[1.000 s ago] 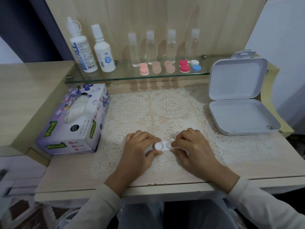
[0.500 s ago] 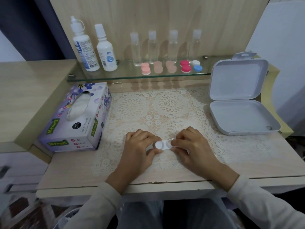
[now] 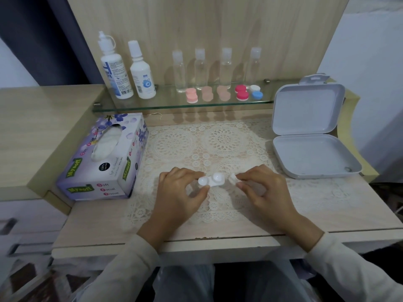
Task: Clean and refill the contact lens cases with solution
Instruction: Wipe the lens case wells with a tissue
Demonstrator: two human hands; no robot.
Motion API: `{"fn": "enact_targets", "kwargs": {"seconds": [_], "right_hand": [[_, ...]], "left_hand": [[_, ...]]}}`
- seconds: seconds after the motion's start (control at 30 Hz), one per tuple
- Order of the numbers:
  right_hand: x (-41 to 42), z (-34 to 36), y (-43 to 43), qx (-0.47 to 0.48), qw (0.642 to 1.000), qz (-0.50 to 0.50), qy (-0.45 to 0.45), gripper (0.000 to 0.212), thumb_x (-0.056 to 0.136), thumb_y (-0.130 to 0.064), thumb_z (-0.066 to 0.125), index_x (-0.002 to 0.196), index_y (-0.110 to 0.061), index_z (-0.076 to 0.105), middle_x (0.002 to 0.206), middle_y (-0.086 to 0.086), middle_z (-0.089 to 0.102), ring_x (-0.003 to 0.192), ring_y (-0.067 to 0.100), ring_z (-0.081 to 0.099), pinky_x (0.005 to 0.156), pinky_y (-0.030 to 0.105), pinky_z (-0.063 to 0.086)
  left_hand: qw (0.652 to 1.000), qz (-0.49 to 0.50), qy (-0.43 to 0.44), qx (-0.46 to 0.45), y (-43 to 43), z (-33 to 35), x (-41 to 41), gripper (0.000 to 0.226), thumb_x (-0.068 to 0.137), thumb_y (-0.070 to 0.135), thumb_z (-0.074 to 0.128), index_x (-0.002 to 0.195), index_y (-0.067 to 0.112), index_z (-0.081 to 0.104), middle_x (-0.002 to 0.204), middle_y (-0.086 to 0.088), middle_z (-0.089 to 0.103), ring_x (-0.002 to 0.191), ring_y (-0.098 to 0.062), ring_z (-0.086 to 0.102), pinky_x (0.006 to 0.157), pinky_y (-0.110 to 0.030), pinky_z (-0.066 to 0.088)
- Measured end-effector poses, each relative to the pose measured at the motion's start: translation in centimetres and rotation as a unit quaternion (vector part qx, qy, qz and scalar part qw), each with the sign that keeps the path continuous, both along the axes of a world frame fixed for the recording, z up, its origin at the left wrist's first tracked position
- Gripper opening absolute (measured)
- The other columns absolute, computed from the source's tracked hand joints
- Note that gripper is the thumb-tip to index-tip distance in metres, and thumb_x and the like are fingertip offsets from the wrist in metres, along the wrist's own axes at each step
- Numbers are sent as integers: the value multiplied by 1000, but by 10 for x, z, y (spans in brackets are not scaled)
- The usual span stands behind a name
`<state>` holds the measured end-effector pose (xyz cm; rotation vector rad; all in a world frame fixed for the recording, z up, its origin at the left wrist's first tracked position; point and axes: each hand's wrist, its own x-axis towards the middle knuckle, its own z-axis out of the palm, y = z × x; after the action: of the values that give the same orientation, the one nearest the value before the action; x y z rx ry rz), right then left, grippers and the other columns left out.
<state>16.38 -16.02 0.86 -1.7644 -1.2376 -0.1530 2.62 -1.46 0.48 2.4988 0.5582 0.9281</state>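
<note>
White plastic, the contact lens case sits above the lace mat near the front middle of the counter, between the two hands. The left hand pinches the case's left end between curled fingers and thumb, and the case's right well sticks out past the fingertips, uncovered. Just right of that well, with a small gap between, the right hand pinches a small white cap in its thumb and forefinger, the other fingers loosely curled behind.

The left fingertips hide part of the case's left end. Whether the case touches the mat or anything lies in the open well cannot be made out.

A tissue box stands to the left, and an open, pale hinged box to the right. On the far glass shelf are a tall solution bottle, a shorter solution bottle, four small clear bottles, and in front of these a row of lens cases: pink ones, a red one and a white-and-blue one.
</note>
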Motion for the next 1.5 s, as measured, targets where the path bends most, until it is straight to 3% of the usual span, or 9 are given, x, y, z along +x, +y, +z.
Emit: {"fn": "enact_targets", "kwargs": {"seconds": [0.1, 0.2, 0.37, 0.7, 0.8, 1.03, 1.23, 1.37, 1.5], "right_hand": [[-4, 9, -3, -12, 998, 11, 55, 22, 72, -29, 65, 88, -17, 72, 75, -8, 64, 79, 3, 58, 72, 7, 41], [-10, 16, 0, 1, 998, 39, 39, 20, 73, -33, 63, 77, -16, 73, 81, -13, 64, 80, 5, 58, 74, 13, 44], [-8, 24, 8, -5, 995, 83, 58, 6, 71, -18, 71, 75, -17, 74, 119, -7, 61, 101, 3, 57, 86, 12, 43], [-17, 23, 11, 28, 983, 61, 172, 15, 71, -8, 76, 76, -21, 73, 75, -20, 68, 76, -5, 63, 74, 6, 41], [-19, 26, 12, 59, 966, 40, 250, 23, 71, -2, 74, 71, -25, 71, 67, -22, 68, 70, -5, 62, 70, 7, 42], [-31, 32, 12, 99, 945, 56, 306, 17, 70, -1, 73, 81, -13, 73, 68, -13, 71, 70, 1, 65, 67, 9, 45], [-31, 31, 13, 99, 937, 60, 329, 16, 72, -2, 72, 84, -12, 73, 76, -6, 73, 75, 6, 67, 68, 14, 49], [-25, 29, 11, 98, 917, 52, 382, 19, 77, 6, 65, 83, -11, 71, 69, -2, 70, 65, 11, 67, 58, 18, 52], [-20, 29, 8, 78, 912, 52, 400, 22, 79, 12, 61, 79, -9, 68, 67, 11, 62, 65, 26, 68, 62, 30, 58]], "left_hand": [[996, -12, -16, -81, 0, 19, 0, 32, 71, 46, 60, 91, 23, 71, 78, 24, 61, 74, -1, 55, 78, -28, 41], [985, -10, -12, -171, -2, 34, 3, 16, 74, 27, 74, 88, 22, 70, 80, 19, 64, 78, -2, 57, 72, -6, 37], [960, -48, -6, -276, -7, 43, 3, 9, 78, 13, 70, 84, 18, 71, 79, 9, 68, 63, 7, 55, 55, -2, 35], [899, -54, -85, -426, -19, 43, 1, 9, 79, 21, 65, 87, 17, 67, 70, 8, 70, 65, 3, 60, 62, -8, 44], [913, -32, -129, -385, -26, 36, 0, 29, 68, 37, 68, 89, 20, 60, 68, 4, 64, 63, -5, 55, 63, -13, 44], [960, -44, -129, -245, -32, 32, 2, 22, 62, 37, 76, 79, 43, 64, 74, 11, 61, 67, -2, 52, 64, -12, 38], [923, -54, -153, -349, -32, 32, -1, 10, 68, 20, 74, 76, 19, 68, 78, 5, 67, 75, -13, 61, 73, -31, 49], [891, -63, -175, -415, -32, 37, -3, 16, 79, -9, 61, 75, 6, 57, 66, 5, 63, 64, -2, 61, 60, -13, 48], [886, -92, -141, -431, -22, 39, -6, 9, 79, 1, 63, 81, 9, 61, 67, 10, 66, 67, 0, 60, 63, -10, 46]]}}
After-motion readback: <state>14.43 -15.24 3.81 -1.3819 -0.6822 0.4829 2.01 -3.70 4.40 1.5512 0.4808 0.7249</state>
